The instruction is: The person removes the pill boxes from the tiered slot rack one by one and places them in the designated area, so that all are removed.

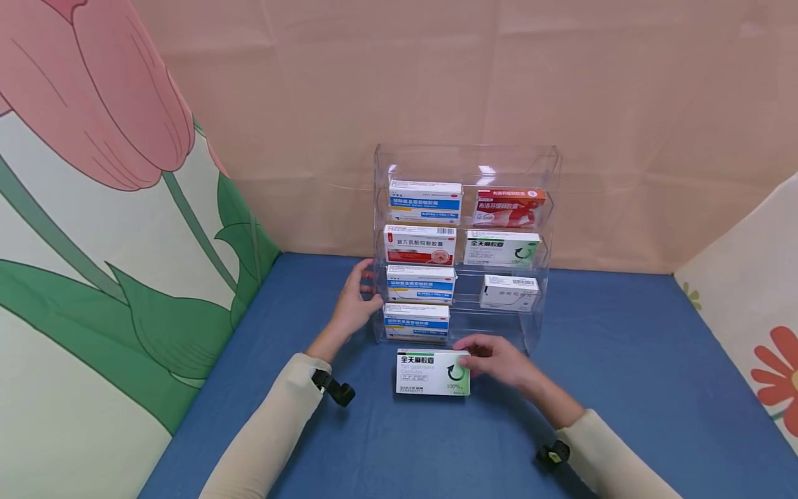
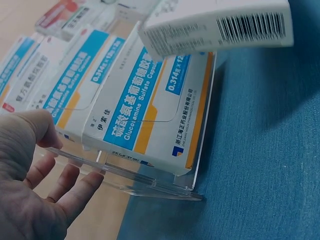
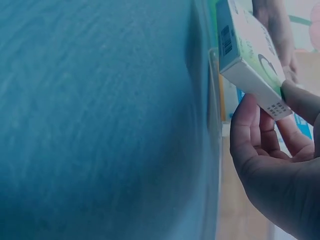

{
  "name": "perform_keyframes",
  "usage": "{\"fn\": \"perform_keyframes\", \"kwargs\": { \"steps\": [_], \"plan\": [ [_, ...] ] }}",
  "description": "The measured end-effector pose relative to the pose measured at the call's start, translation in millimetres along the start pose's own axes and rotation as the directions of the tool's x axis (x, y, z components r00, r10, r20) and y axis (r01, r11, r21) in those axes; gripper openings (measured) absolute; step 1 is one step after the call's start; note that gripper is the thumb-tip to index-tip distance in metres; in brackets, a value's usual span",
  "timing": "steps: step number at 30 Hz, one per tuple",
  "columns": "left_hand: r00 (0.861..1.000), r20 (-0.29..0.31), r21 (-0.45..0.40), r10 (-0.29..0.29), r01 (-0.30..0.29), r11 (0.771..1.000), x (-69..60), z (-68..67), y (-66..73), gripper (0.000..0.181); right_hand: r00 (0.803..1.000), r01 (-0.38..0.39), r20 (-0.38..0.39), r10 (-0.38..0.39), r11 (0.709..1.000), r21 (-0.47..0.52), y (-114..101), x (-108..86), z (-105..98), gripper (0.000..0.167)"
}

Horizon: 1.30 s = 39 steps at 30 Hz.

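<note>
My right hand [image 1: 499,360] pinches the right end of a white and green box [image 1: 430,384], held in front of the clear rack's bottom tier; in the right wrist view thumb and fingers grip the box [image 3: 250,60]. My left hand [image 1: 355,305] touches the left side of the clear rack [image 1: 492,322]. In the left wrist view the left hand [image 2: 40,185] has its thumb and fingers at the rack's edge, beside a blue and white box [image 2: 145,110]. The bottom tier holds a blue and white box [image 1: 416,322] at the left.
Upper tiers hold blue and white boxes [image 1: 426,203], a red box [image 1: 508,208], a white and red box [image 1: 420,246], a green and white box [image 1: 501,249] and a small white box [image 1: 509,293]. A blue cloth [image 1: 623,360] lies beneath, before a pinkish backdrop [image 1: 312,104].
</note>
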<state>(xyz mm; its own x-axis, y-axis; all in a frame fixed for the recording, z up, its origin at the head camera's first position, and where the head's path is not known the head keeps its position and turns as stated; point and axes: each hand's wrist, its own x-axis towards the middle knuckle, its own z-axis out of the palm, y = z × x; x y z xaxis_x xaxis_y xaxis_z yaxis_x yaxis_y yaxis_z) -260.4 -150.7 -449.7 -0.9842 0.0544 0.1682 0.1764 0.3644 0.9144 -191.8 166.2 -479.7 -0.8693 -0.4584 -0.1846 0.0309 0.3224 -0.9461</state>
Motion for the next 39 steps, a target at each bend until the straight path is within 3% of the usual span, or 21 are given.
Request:
{"fn": "perform_keyframes", "kwargs": {
  "steps": [22,31,39],
  "plan": [
    [1.000,-0.004,-0.009,0.022,-0.022,1.000,3.0,0.3,-7.0,0.079,0.998,-0.061,0.022,0.060,0.996,0.064,7.2,16.9,18.3,0.035],
    [1.000,-0.011,-0.005,0.020,-0.020,1.000,2.8,0.8,-6.8,0.080,0.999,-0.043,0.007,0.043,0.996,0.072,11.0,18.4,20.1,0.036],
    [1.000,-0.011,-0.006,0.011,-0.012,1.000,1.9,0.3,-5.4,0.080,0.997,-0.071,-0.040,0.069,0.995,-0.062,6.2,12.9,16.3,0.037]
  ]
}}
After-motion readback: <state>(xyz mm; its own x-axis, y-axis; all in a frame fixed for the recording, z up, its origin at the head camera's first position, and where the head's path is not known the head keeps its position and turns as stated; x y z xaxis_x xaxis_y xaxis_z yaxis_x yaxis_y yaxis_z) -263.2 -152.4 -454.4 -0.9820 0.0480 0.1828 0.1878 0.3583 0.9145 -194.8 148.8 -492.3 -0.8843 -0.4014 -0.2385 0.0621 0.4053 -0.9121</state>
